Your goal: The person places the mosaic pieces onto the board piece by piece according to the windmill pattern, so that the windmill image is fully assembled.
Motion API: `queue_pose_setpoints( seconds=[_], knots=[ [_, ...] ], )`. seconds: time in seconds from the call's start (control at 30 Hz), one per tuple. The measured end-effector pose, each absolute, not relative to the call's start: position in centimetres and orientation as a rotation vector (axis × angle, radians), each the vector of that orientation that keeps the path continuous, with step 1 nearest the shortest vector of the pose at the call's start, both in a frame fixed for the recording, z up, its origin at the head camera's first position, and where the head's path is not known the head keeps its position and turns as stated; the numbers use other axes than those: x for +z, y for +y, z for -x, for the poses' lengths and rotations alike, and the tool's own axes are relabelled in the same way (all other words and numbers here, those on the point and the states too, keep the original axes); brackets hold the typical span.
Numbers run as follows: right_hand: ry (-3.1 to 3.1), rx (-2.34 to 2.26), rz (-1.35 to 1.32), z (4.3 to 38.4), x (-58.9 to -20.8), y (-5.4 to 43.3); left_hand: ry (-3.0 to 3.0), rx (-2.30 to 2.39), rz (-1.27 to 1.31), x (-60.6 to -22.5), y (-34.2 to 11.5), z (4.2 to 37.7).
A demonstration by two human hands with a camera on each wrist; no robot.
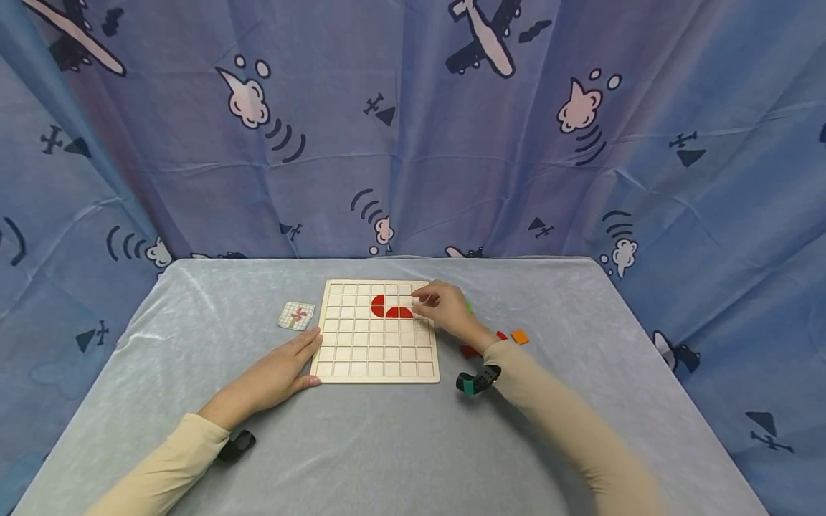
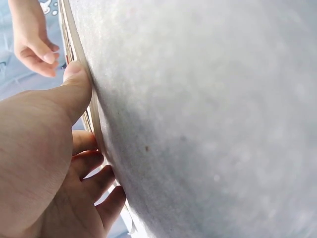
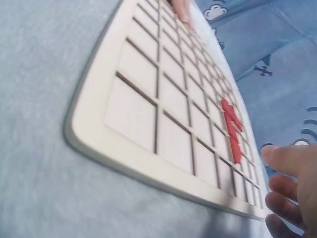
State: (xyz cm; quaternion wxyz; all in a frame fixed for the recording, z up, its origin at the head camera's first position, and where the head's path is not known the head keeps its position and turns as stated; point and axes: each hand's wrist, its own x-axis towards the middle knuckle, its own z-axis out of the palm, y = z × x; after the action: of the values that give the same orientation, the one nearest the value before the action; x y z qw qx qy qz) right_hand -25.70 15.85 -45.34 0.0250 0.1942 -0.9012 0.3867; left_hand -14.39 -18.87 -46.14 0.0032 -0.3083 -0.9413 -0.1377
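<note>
The right hand (image 1: 448, 308) hangs over the right part of the board, its thumb and fingertips bent loosely with a gap between them; no piece shows in its grasp. The left hand (image 1: 284, 369) lies flat-fingered against the board's left edge, thumb near the lower-left corner, apparently steadying it.

Between them, at the middle of the frame, is the gridded board (image 1: 374, 351). Two red shapes sit in its upper cells: an upright red shape (image 1: 378, 312) and, just right of it, a flatter red shape (image 1: 405, 313). The other cells in view are bare, so the work looks to be in an early stage.

Right of the board, an orange piece (image 1: 519, 337), dark red pieces (image 1: 470, 352) and a green piece (image 1: 469, 307) lie on the surface (image 1: 361, 444), seemingly left to place. The right hand and forearm partly cover these, so their number cannot be told. Left of the board, a patterned card (image 1: 297, 315) is too small to read closely. The right wrist view is blurred.
</note>
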Motion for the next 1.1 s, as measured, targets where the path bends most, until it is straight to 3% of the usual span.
queue_pose_setpoints(
  seconds=[0.63, 1.1],
  knots=[
    [-2.89, 1.121, -0.617, 22.3, -44.8, 24.7, -2.958, -0.417, 0.966, -45.9, -18.8, 14.4],
    [-2.875, 1.002, -0.625, 21.3, -46.2, 26.9, -2.965, -0.412, 0.973, -46.0, -18.8, 14.3]
  ],
)
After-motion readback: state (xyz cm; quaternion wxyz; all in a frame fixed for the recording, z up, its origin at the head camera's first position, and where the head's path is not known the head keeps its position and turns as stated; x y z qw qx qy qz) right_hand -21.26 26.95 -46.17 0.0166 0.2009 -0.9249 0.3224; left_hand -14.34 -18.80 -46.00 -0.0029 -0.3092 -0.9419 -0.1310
